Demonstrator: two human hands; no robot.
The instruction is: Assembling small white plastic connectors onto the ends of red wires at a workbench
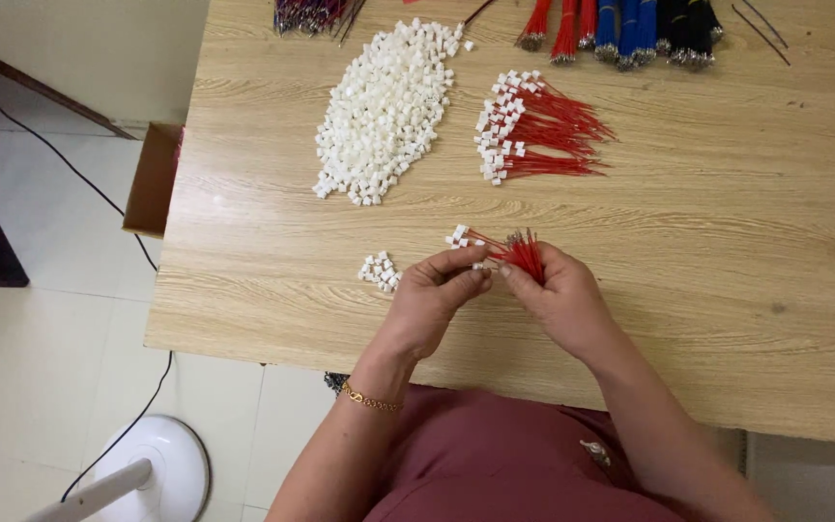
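My right hand (561, 295) grips a small bundle of short red wires (524, 254) over the wooden table (727, 242). My left hand (437, 290) pinches a small white plastic connector (478, 267) at its fingertips, right against the wire ends. A few wires with white connectors on them (458, 236) stick out just beyond the fingers. A little cluster of loose white connectors (379, 272) lies left of my left hand.
A big heap of white connectors (386, 111) and a pile of red wires fitted with connectors (533, 130) lie farther back. Red, blue and black wire bundles (630, 29) line the far edge. A cardboard box (152, 179) and a white fan base (152, 469) stand at left.
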